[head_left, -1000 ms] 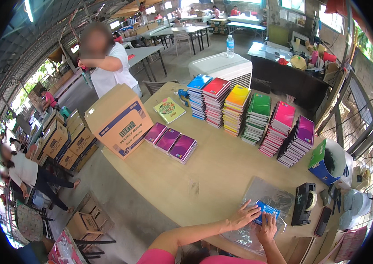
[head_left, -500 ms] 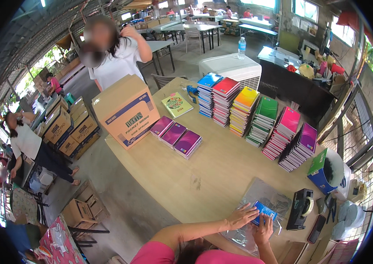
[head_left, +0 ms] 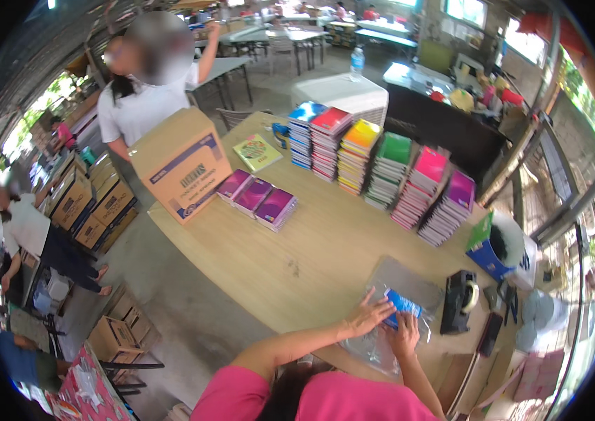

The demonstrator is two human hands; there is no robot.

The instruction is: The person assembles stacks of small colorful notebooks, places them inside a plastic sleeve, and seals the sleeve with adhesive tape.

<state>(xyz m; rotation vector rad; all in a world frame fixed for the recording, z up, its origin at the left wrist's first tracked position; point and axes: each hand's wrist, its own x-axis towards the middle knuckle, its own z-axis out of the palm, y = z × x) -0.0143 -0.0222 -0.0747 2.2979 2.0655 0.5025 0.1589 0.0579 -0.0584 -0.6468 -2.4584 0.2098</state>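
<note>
My left hand [head_left: 367,316] lies flat with fingers spread on a clear plastic bag [head_left: 401,281] at the near edge of the wooden table [head_left: 311,245]. Just right of it, my right hand [head_left: 405,332] grips a small blue packet [head_left: 401,306] that sits on or in the bag; I cannot tell which. Both forearms reach in from the bottom of the picture over my pink sleeves.
Several stacks of coloured notebooks [head_left: 381,168] line the far side. Purple notebooks [head_left: 256,198] lie beside a cardboard box [head_left: 181,172], with a person in a white shirt [head_left: 139,98] behind it. A black tape dispenser [head_left: 459,302] and a blue container [head_left: 492,249] stand at right. More boxes [head_left: 94,203] sit on the floor.
The view has shifted a little; the person behind the box has raised an arm toward the head. My hands stay on the bag and blue packet, barely moved.
</note>
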